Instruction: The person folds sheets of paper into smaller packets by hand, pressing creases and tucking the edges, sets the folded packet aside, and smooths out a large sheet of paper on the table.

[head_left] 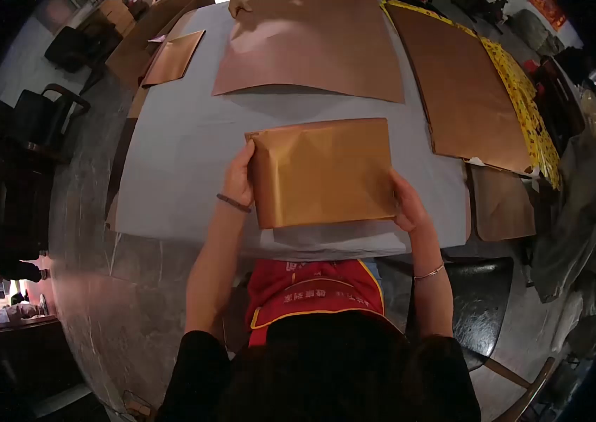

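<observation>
A folded, gold-brown rectangular packet (326, 172) is held up over the near part of the cloth-covered table. My left hand (240, 176) grips its left edge, the thumb near the top left corner. At the lower right edge, my right hand (408, 202) holds the packet with its fingers along the side. Beyond the packet lies a large copper-brown sheet (312, 56), its near edge curling slightly up. Some of my fingers are hidden behind the packet.
The table has a grey-blue cloth (171, 162). A smaller brown piece (173, 58) lies at the far left. Brown sheets (470, 88) with yellow patterned wrapping (520, 98) lie at the right. Another person's hand (239, 5) touches the large sheet's far edge. Chairs (48, 116) stand left.
</observation>
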`<state>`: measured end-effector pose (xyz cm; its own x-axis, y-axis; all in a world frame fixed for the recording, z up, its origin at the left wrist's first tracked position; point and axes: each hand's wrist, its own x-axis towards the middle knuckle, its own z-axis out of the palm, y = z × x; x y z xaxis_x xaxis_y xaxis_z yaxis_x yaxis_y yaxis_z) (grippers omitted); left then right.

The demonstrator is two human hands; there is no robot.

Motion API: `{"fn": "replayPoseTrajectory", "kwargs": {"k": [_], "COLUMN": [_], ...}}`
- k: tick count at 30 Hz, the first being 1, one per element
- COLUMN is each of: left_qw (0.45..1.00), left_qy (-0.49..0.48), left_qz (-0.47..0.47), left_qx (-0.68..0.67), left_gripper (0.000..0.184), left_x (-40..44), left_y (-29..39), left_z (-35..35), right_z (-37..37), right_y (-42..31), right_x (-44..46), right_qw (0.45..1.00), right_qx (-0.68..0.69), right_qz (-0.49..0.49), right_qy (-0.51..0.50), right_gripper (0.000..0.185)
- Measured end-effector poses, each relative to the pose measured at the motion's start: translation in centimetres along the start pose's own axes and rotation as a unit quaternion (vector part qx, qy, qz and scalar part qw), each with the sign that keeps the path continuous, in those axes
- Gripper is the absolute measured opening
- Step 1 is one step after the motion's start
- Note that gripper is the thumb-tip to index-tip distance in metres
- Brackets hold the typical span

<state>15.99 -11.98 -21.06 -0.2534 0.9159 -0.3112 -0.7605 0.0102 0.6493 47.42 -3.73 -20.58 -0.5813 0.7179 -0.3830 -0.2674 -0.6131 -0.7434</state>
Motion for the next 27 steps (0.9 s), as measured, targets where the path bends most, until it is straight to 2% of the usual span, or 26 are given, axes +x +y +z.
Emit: {"fn": "replayPoseTrajectory", "kwargs": {"k": [1, 2, 3, 6, 8, 9, 12, 14, 16, 20, 23, 25, 27], "left_qw": [0.998, 0.998, 0.997, 0.997, 0.986, 0.983, 0.967, 0.969, 0.945, 0.935, 0.942, 0.911, 0.907], "left_qy": [0.05, 0.056, 0.05, 0.011, 0.054, 0.028, 0.021, 0.045, 0.029, 0.029, 0.012, 0.024, 0.036], "left_qz": [-0.006, -0.011, -0.038, -0.072, -0.003, -0.022, -0.075, -0.063, -0.074, -0.103, -0.069, -0.024, -0.008], "left_qx": [0.033, 0.036, 0.037, -0.002, 0.158, 0.179, 0.244, 0.235, 0.317, 0.337, 0.329, 0.41, 0.42], "left_gripper": [0.036, 0.035, 0.034, 0.041, 0.051, 0.062, 0.066, 0.068, 0.068, 0.066, 0.064, 0.06, 0.057], "left_x": [-0.1, 0.8, 0.1, -0.8, -3.3, -3.7, -6.1, -7.5, -8.5, -9.4, -9.0, -9.1, -9.2], "left_y": [-0.2, -0.7, -0.5, -1.1, -1.2, -1.2, -1.5, -2.2, -2.6, -3.2, -3.7, -3.6, -3.9], "left_z": [0.0, -1.5, -1.3, -2.2, -1.0, -1.6, -2.2, -1.6, -1.7, -1.1, -1.9, -2.3, -2.2], "right_z": [0.5, 1.0, 1.0, -1.1, -0.4, -0.1, -0.9, -1.1, -0.9, -1.2, -1.1, -1.8, -3.8], "right_y": [0.2, 0.3, 0.5, 1.0, 0.5, 0.5, 1.0, 0.9, 0.8, 1.3, 1.5, 1.8, 3.2], "right_x": [-0.4, -0.5, -0.6, 0.0, -0.6, -0.8, -1.2, -1.9, -2.6, -3.2, -3.8, -3.8, -3.2], "right_qw": [1.0, 0.999, 0.996, 0.997, 0.994, 0.99, 0.982, 0.98, 0.978, 0.971, 0.961, 0.958, 0.959], "right_qx": [0.002, -0.042, -0.085, -0.072, -0.085, -0.098, -0.137, -0.157, -0.177, -0.215, -0.253, -0.263, -0.269], "right_qz": [0.006, -0.005, -0.018, -0.011, -0.009, -0.005, -0.034, -0.028, -0.021, 0.006, 0.035, 0.047, -0.011], "right_qy": [0.003, 0.005, 0.008, 0.021, 0.062, 0.102, 0.126, 0.117, 0.109, 0.104, 0.105, 0.107, 0.086], "right_gripper": [0.052, 0.049, 0.047, 0.045, 0.049, 0.053, 0.06, 0.065, 0.07, 0.057, 0.044, 0.038, 0.035]}}
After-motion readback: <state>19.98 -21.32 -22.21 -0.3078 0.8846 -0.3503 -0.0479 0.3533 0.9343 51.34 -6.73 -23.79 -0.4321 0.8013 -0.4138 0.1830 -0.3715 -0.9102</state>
